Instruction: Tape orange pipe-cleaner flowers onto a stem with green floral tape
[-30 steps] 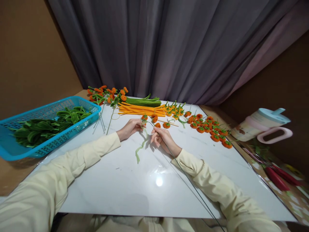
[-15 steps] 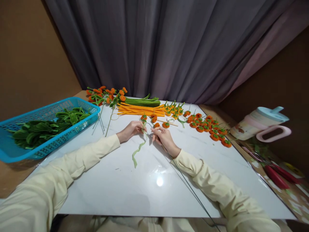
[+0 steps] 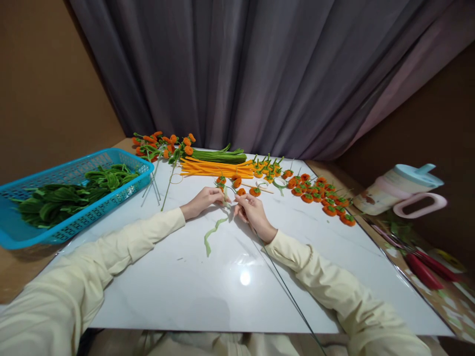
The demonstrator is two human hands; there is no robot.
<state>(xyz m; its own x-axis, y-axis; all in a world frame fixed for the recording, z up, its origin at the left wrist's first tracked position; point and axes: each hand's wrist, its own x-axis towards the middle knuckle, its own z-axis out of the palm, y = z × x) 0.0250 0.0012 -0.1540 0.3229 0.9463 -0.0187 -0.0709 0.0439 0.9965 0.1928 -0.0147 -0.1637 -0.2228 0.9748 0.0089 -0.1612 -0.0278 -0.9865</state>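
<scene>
Near the middle of the white tabletop, my left hand pinches a pale green tape strip, whose loose end trails on the surface toward me. Close on its right, my right hand is closed on a thin dark green wire. The wire runs back under the right wrist and over the table's front edge. Its thin curved end shows between the two hands. Orange fuzzy flower heads lie just beyond my fingers.
A blue basket of green fuzzy leaves stands at the left. Orange strips, green stems and a tape roll lie at the back. At the right are a tumbler and red-handled pliers.
My left hand has shifted slightly right, nearer my right hand. The tape's upper part has moved right with it. The wire's lower end, at the front edge, has swung left.
</scene>
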